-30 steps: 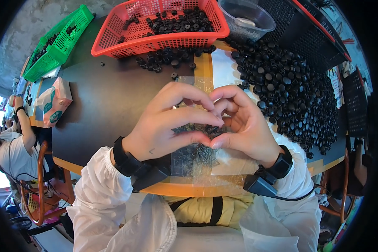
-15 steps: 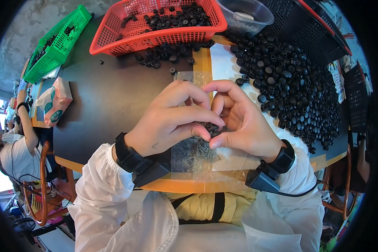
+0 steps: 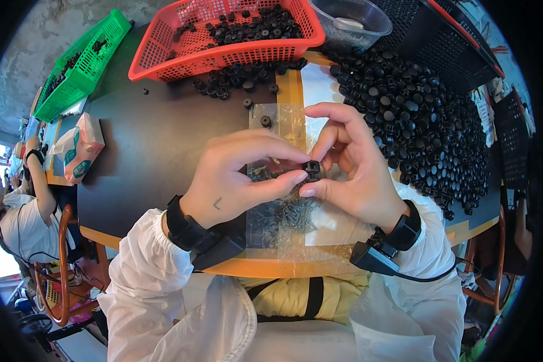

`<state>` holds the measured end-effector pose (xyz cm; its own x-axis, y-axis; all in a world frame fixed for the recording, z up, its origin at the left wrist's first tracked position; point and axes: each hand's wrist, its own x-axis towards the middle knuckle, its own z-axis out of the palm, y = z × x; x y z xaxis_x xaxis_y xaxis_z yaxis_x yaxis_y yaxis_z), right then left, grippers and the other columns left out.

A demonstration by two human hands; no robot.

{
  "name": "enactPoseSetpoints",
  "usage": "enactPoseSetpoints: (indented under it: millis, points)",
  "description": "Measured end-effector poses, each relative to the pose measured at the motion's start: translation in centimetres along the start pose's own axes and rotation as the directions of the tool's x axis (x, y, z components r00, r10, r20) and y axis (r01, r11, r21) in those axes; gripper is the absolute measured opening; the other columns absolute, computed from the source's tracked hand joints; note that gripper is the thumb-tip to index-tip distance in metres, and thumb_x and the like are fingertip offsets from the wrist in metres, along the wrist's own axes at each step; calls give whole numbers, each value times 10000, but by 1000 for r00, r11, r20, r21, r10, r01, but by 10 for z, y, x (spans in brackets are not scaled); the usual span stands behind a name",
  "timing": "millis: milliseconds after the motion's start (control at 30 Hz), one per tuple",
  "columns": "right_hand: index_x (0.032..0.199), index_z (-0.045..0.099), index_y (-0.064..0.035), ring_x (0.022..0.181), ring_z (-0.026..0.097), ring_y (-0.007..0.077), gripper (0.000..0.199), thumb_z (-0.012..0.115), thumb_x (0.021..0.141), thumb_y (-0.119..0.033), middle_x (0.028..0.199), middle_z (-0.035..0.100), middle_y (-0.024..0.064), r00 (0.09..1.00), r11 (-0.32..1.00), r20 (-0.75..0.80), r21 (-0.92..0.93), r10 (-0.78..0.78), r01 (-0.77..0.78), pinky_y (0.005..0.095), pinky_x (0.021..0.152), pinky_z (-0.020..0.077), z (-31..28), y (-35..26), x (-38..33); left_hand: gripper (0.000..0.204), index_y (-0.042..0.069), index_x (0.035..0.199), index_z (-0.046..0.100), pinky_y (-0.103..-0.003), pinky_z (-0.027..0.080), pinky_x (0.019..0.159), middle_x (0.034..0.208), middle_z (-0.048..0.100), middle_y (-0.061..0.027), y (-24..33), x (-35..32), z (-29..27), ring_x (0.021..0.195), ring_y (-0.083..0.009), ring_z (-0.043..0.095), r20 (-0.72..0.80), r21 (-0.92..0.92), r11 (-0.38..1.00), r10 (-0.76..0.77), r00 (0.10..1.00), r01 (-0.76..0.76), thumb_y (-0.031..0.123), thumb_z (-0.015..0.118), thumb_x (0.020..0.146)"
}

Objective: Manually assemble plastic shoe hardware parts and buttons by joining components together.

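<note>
Between the fingertips of both hands is a small black round plastic part [image 3: 311, 169]. My left hand [image 3: 238, 169] pinches it from the left with thumb and index finger. From the other side, my right hand [image 3: 359, 169] has its thumb and a curled finger at the part, while its index finger arches above. Under the hands, a heap of small metal pins or screws [image 3: 294, 215] lies on a clear plastic sheet; their exact kind is too small to tell. One loose black part [image 3: 265, 121] sits just beyond my left hand.
A large pile of black caps [image 3: 416, 114] covers the right side. Behind stand a red basket [image 3: 223, 63] of black parts, a clear tub [image 3: 350, 36] and a black crate [image 3: 458, 54]. At left are a tissue pack [image 3: 84, 148], a green basket [image 3: 81, 69] and another person [image 3: 30, 217].
My hands have drawn apart somewhat and the left fingers have straightened, so the black part now shows between them. A loose black part now shows beyond my left hand.
</note>
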<state>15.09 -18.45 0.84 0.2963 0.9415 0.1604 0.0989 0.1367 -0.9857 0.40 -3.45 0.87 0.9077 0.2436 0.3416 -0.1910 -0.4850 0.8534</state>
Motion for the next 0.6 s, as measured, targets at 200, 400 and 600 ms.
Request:
enactPoseSetpoints:
  millis: [200,400,600]
  points:
    - [1316,441,-104,804,490,71,739,810,685,-1,852,498,-22,1000,999,-14,-33,0,0,232,743,432,2,2,0,213,16,936,704,-264,538,636,841,689,-93,0,1,4,695,-148,663,-43,167,982,100,994,-91,33,766,733]
    - [1299,460,-100,874,520,88,727,832,677,-38,906,515,-5,999,999,12,-8,-51,51,263,801,475,2,6,1,200,11,927,698,-260,555,637,826,679,-78,2,1,4,708,-145,664,-72,97,992,84,994,-77,5,752,734]
    - [1269,482,-93,880,533,114,705,850,669,-106,958,534,13,994,991,36,-78,-104,107,283,797,476,1,6,2,200,10,932,697,-263,562,645,834,682,-80,5,1,3,737,-145,666,-81,68,997,44,996,-38,-6,737,736]
